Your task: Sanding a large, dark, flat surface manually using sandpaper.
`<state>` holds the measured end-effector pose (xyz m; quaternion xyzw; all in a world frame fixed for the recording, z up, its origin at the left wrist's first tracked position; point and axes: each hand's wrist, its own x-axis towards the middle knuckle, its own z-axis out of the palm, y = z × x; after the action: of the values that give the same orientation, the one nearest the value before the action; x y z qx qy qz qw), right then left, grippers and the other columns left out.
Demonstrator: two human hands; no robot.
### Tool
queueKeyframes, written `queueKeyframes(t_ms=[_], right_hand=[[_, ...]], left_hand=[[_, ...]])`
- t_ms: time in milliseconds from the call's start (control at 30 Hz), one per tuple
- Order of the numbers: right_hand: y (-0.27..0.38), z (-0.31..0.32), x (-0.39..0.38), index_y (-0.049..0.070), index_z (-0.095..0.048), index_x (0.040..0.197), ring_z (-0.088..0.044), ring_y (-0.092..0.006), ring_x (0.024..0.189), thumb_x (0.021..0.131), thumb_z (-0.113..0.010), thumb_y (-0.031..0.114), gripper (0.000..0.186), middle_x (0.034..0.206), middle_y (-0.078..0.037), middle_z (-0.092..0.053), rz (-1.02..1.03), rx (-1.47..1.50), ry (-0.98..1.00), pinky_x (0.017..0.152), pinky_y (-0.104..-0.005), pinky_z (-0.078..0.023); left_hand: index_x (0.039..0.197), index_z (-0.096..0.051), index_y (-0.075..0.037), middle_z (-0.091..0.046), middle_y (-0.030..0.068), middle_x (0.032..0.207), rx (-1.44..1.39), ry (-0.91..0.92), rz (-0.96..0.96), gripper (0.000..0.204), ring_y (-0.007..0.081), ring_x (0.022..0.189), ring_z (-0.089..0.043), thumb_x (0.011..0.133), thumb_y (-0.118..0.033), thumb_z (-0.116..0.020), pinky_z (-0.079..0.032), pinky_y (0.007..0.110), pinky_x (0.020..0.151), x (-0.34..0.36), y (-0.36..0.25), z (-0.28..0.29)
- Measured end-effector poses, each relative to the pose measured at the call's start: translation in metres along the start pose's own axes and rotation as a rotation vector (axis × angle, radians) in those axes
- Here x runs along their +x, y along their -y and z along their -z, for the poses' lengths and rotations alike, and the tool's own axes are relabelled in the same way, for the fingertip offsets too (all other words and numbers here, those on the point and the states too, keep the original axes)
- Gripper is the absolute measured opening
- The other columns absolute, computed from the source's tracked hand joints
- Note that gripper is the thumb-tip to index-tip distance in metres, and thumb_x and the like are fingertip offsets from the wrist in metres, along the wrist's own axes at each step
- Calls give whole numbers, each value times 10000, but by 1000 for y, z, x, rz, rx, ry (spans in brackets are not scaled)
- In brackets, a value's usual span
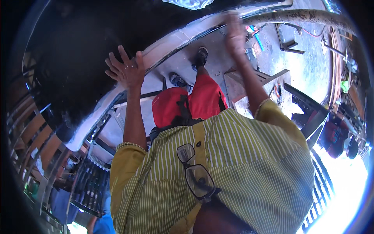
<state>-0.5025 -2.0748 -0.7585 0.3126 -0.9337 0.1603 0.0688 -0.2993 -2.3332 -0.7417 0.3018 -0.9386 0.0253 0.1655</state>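
A large black glossy panel fills the upper left, bordered by a pale strip. My left hand lies at the panel's near edge, fingers spread wide over the dark surface, holding nothing. Farther right, my right hand reaches up to the pale strip, fingers extended and slightly blurred by motion; whether its fingertips touch the strip is hard to tell.
A curved pipe runs across the upper right. Metal frames and a trestle stand on the concrete floor. Slatted wooden items line the left; a person in blue is at the lower left.
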Motion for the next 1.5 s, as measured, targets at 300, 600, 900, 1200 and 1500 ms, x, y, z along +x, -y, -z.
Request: queueKeyframes(t_ms=[300,600,900,1200,1500], right_hand=[[20,-17,-14,119,-151,1334,-138,-203,1288,770,-389,134,613,1397,-22,-150,281,-91,83,1004,-466,-161],[64,-18,-35,77,-292,1286,-101,-272,1291,742,-436,111,564,1385,-84,-173,99,-48,45,968,-572,-136],[58,9,-7,178,-259,1313,-149,-190,1285,751,-424,87,594,1389,-3,-186,91,-18,272,980,-542,-117],[167,-26,-59,146,-285,1300,-167,-229,1273,737,-431,73,586,1374,-66,-205,474,-15,318,994,-522,-117],[126,-13,-27,79,-327,1272,-241,-251,1242,732,-494,145,569,1367,-59,-227,120,-5,55,953,-554,-178]], left_hand=[[1284,-290,-165,-270,222,1268,32,32,-15,620,439,1186,-232,792,-529,-388,-189,636,891,0,1,-6],[1278,-311,-164,-273,226,1270,14,66,73,587,443,1192,-223,812,-521,-321,-168,640,896,2,-2,-7],[1263,-353,-166,-296,205,1266,-42,51,77,519,428,1195,-231,852,-456,-222,-172,631,903,-1,0,-7],[1245,-385,-137,-282,198,1258,-236,-52,88,496,421,1193,-229,870,-411,-211,-129,607,928,-2,5,0],[1288,-317,-119,-214,200,1309,-118,-32,149,509,408,1236,-150,832,-329,-402,-103,580,953,-87,41,43]])
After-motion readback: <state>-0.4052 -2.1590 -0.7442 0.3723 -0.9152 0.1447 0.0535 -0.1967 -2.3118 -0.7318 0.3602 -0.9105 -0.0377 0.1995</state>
